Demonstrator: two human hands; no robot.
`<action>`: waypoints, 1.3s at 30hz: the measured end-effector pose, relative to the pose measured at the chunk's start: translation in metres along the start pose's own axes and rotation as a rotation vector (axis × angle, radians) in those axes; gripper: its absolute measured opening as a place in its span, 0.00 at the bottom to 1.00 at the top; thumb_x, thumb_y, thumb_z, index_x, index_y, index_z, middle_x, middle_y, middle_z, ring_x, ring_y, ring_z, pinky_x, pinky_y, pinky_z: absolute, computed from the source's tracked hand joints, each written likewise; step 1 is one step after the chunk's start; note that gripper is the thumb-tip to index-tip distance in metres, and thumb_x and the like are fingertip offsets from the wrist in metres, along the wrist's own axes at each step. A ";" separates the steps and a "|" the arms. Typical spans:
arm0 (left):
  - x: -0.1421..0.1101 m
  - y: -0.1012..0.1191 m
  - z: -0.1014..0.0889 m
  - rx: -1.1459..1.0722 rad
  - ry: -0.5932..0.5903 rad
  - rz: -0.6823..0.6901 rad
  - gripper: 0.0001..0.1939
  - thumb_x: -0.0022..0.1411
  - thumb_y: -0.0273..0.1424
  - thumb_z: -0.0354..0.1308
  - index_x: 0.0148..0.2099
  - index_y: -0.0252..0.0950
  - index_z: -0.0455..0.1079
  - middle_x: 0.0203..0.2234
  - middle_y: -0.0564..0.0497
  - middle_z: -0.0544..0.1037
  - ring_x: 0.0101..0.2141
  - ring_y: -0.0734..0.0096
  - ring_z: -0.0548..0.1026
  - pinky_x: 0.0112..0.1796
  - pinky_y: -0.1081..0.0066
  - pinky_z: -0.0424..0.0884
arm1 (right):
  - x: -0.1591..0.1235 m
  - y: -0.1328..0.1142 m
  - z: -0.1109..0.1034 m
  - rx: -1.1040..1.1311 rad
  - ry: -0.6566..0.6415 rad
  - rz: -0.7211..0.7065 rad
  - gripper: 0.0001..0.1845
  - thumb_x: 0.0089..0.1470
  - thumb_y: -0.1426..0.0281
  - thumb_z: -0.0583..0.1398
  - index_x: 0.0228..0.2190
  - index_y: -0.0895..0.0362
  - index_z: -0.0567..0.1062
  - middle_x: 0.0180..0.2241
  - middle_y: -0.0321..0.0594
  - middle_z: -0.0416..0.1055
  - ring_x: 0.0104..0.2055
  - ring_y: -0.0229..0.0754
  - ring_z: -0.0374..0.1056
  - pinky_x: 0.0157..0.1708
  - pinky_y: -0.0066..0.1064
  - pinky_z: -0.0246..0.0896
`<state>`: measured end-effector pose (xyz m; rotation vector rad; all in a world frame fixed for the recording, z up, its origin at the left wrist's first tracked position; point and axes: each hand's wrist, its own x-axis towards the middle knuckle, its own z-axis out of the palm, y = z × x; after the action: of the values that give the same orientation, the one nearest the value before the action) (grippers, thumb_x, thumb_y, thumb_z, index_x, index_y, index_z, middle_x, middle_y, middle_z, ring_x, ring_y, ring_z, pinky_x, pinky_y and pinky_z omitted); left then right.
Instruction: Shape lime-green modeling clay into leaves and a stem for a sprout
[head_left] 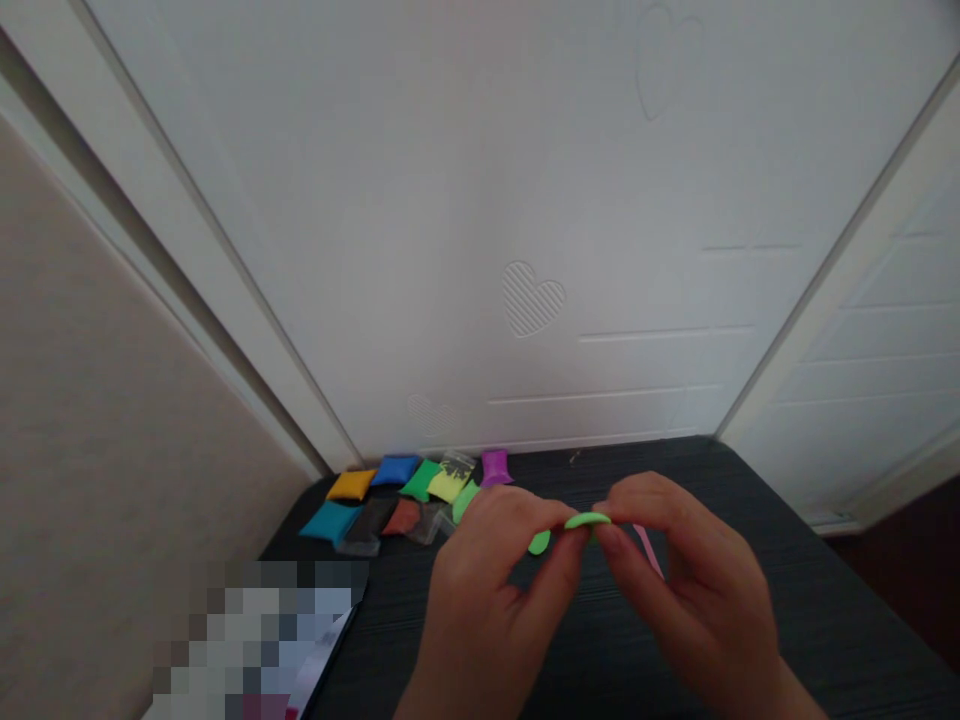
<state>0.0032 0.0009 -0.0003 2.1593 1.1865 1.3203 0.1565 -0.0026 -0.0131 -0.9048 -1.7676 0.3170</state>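
Fingertips of L hand & R hand are pinching green piece, nearer viewer & right of purple pkt; uneven squeezing is risking a tear.

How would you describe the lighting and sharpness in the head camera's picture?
Head view: dim overall, the dark table showing little detail; the white door is brighter but greyish, darkening toward its corners; wide-angle slant in the door frame's lines; both hands look slightly soft; a patch at lower left is pixelated, hiding what it shows.
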 end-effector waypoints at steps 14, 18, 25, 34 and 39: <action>-0.002 0.000 0.002 0.007 0.100 -0.028 0.05 0.52 0.24 0.56 0.34 0.37 0.68 0.28 0.54 0.74 0.31 0.74 0.70 0.32 0.75 0.65 | 0.000 0.002 0.005 -0.044 -0.049 0.043 0.06 0.50 0.76 0.57 0.31 0.54 0.69 0.30 0.34 0.68 0.33 0.35 0.64 0.33 0.27 0.58; -0.004 -0.002 0.002 -0.050 0.114 -0.087 0.06 0.53 0.25 0.56 0.35 0.39 0.68 0.27 0.55 0.73 0.30 0.75 0.71 0.31 0.76 0.66 | 0.000 0.001 0.005 -0.019 -0.055 0.063 0.07 0.50 0.75 0.57 0.33 0.54 0.69 0.31 0.33 0.69 0.34 0.35 0.64 0.33 0.27 0.58; -0.002 -0.004 0.003 -0.135 0.131 -0.195 0.07 0.54 0.26 0.56 0.37 0.41 0.67 0.30 0.56 0.75 0.32 0.73 0.73 0.33 0.74 0.69 | 0.004 0.003 0.007 -0.017 -0.092 0.078 0.05 0.48 0.75 0.58 0.30 0.55 0.69 0.30 0.34 0.68 0.34 0.36 0.64 0.34 0.29 0.58; -0.001 0.000 0.006 -0.153 0.021 -0.179 0.09 0.55 0.24 0.54 0.39 0.39 0.67 0.33 0.53 0.75 0.35 0.72 0.73 0.35 0.73 0.69 | 0.004 0.004 0.006 -0.071 -0.016 0.075 0.05 0.48 0.75 0.57 0.31 0.55 0.69 0.29 0.34 0.69 0.32 0.36 0.65 0.32 0.29 0.59; -0.002 -0.002 0.009 -0.080 0.096 -0.138 0.07 0.55 0.25 0.53 0.37 0.39 0.68 0.31 0.54 0.76 0.32 0.73 0.73 0.33 0.75 0.69 | 0.004 0.006 0.007 -0.160 -0.004 0.043 0.05 0.48 0.74 0.58 0.30 0.55 0.70 0.27 0.34 0.70 0.30 0.37 0.65 0.31 0.29 0.59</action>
<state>0.0096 0.0018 -0.0075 1.9404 1.2720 1.4004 0.1521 0.0057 -0.0163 -1.0572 -1.7978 0.2074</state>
